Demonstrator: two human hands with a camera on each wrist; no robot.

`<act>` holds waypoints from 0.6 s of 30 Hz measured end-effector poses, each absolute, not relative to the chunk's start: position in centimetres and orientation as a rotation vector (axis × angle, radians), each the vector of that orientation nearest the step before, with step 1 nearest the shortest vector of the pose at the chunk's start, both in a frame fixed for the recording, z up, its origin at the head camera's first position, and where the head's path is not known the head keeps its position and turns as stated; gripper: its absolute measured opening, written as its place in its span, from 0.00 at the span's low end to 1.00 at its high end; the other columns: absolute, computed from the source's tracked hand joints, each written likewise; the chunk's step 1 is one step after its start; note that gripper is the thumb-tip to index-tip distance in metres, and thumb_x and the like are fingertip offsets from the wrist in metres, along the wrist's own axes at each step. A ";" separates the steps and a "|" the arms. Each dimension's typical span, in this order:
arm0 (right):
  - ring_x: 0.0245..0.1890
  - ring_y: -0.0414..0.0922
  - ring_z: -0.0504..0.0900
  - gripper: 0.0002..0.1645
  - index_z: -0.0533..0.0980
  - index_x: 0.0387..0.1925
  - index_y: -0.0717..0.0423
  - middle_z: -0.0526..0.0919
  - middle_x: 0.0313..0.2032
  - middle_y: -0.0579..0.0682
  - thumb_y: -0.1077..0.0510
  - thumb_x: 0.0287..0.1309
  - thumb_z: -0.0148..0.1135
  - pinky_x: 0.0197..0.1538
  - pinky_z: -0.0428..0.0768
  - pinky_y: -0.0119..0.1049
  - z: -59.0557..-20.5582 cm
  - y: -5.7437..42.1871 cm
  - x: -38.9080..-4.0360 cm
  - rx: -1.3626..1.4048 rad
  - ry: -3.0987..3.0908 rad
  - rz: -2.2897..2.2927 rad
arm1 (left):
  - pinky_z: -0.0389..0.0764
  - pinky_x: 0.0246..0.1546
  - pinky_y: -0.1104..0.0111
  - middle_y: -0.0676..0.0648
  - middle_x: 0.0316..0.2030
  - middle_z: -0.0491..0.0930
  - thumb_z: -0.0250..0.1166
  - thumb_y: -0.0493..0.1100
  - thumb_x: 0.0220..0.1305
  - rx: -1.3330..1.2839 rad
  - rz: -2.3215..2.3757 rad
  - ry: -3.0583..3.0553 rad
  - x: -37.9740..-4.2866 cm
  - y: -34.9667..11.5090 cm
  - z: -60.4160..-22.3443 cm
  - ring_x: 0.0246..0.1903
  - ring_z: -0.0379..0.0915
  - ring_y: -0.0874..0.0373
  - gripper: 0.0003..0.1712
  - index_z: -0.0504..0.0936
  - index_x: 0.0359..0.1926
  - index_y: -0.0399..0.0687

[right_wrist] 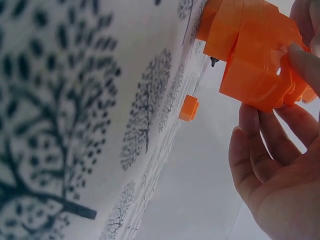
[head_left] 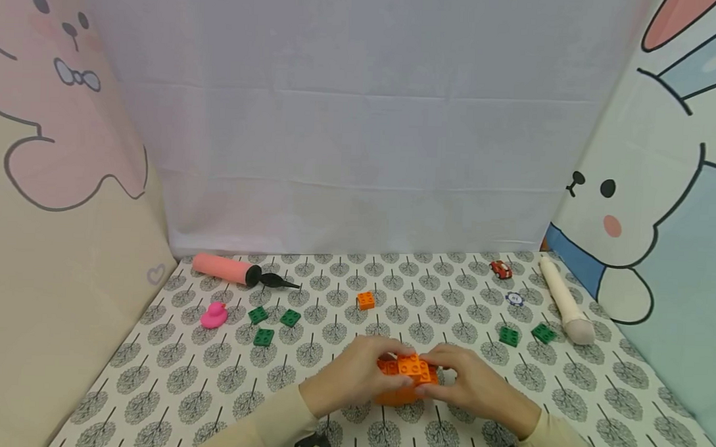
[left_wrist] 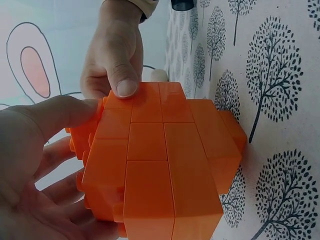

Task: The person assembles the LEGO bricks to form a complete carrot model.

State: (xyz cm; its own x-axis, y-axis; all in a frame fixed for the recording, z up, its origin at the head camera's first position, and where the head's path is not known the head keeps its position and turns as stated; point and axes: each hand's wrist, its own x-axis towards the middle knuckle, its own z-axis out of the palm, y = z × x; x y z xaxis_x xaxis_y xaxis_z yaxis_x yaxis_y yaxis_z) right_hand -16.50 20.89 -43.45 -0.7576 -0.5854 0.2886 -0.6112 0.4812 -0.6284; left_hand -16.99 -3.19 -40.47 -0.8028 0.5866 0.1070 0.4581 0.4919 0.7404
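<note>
An orange build of toy bricks (head_left: 396,397) stands on the tree-print cloth in front of me, stepped and narrowing toward the top. My left hand (head_left: 361,371) grips its left side, thumb and fingers on the upper bricks. From the other side my right hand (head_left: 476,387) holds it, with the thumb low and the fingers near the top. In the left wrist view, smooth faces of the build (left_wrist: 150,150) show, with studs along one side. The right wrist view shows fingertips touching the build (right_wrist: 257,55). Fingers partly cover the top bricks.
A single orange brick (head_left: 365,301) lies farther back. Green bricks lie at left (head_left: 263,337) and right (head_left: 508,336). Around them are a pink duck (head_left: 214,315), a coral pump (head_left: 223,269), a red toy car (head_left: 501,269), a poker chip (head_left: 514,299) and a cream club-shaped object (head_left: 563,293).
</note>
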 end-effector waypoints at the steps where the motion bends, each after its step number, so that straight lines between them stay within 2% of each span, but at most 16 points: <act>1: 0.39 0.32 0.79 0.26 0.82 0.54 0.49 0.82 0.41 0.33 0.42 0.58 0.70 0.42 0.83 0.36 -43.4 20.9 -16.5 1.082 -2.673 1.153 | 0.79 0.40 0.78 0.61 0.44 0.83 0.73 0.50 0.58 0.898 1.203 2.568 -17.0 -3.2 -40.4 0.37 0.75 0.72 0.21 0.84 0.54 0.57; 6: 0.39 0.32 0.79 0.25 0.82 0.54 0.48 0.82 0.41 0.33 0.42 0.58 0.70 0.42 0.83 0.37 -43.3 20.8 -16.6 1.097 -2.678 1.150 | 0.78 0.39 0.77 0.63 0.41 0.82 0.74 0.49 0.57 0.876 1.188 2.563 -17.0 -3.0 -40.2 0.36 0.75 0.71 0.19 0.85 0.51 0.57; 18: 0.39 0.32 0.79 0.26 0.83 0.53 0.49 0.83 0.40 0.33 0.41 0.57 0.70 0.42 0.82 0.36 -43.2 20.8 -16.7 1.085 -2.691 1.151 | 0.79 0.38 0.75 0.62 0.39 0.82 0.75 0.48 0.56 0.857 1.179 2.552 -17.5 -3.0 -40.6 0.35 0.75 0.70 0.20 0.85 0.51 0.56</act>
